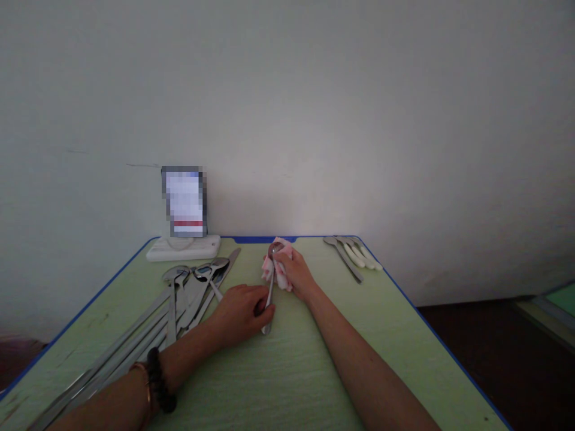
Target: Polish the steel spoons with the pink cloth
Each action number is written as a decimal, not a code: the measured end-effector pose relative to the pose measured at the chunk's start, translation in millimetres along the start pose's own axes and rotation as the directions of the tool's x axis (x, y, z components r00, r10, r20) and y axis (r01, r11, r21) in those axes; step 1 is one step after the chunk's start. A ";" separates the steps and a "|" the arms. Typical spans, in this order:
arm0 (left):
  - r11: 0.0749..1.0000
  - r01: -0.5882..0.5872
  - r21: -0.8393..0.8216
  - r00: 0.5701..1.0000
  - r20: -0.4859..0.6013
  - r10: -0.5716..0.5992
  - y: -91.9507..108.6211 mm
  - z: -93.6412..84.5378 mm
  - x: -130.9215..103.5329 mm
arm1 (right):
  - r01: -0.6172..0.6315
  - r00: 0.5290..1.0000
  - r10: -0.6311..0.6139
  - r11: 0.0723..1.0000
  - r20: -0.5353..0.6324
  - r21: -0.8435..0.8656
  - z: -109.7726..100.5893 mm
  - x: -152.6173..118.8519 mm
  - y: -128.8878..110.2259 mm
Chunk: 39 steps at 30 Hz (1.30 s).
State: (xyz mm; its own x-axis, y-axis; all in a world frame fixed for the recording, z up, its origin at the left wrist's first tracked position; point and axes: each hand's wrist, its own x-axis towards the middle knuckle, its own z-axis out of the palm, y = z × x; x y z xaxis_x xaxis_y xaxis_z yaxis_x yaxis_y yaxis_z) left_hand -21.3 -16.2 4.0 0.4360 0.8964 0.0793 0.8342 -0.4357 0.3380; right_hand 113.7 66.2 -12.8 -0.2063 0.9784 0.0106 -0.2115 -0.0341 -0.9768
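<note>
Metal spoon [270, 286] lay between both hands, left hand [242, 312] gripping its handle, right hand [295, 270] pinching a pink-and-white cloth [281, 281] around its bowl. Judged light, rigid, slick, hardly breakable; best held by the handle. Cloth judged soft. Left of the left hand: heaped metal cutlery [172, 311]. Right of the right hand: spoons with pale handles [356, 257]. Blue-edged green tabletop [287, 377] beneath; pale wall [314, 120] beyond, room dim.

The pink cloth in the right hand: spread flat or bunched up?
Bunched up: the cloth is crumpled in the right hand, folds showing either side of the spoon.
</note>
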 end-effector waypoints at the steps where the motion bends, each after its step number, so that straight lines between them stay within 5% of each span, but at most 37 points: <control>1: 1.000 0.003 -0.003 1.000 0.001 -0.003 -0.2 0.3 0.2 | -0.014 1.000 0.014 1.000 -0.008 0.010 0.5 -0.5 -0.6; 39: 1.000 0.002 0.006 1.000 -0.001 -0.002 -1.2 1.0 0.0 | -0.029 0.999 0.028 0.997 0.018 0.069 1.8 -2.9 -2.3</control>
State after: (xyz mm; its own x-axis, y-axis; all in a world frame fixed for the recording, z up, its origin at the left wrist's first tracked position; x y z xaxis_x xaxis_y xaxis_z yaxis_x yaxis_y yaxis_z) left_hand -22.0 -15.8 2.7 0.4339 0.8974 0.0799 0.8372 -0.4344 0.3322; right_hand 113.1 63.0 -10.2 -0.2292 0.9733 -0.0131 -0.2712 -0.0768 -0.9595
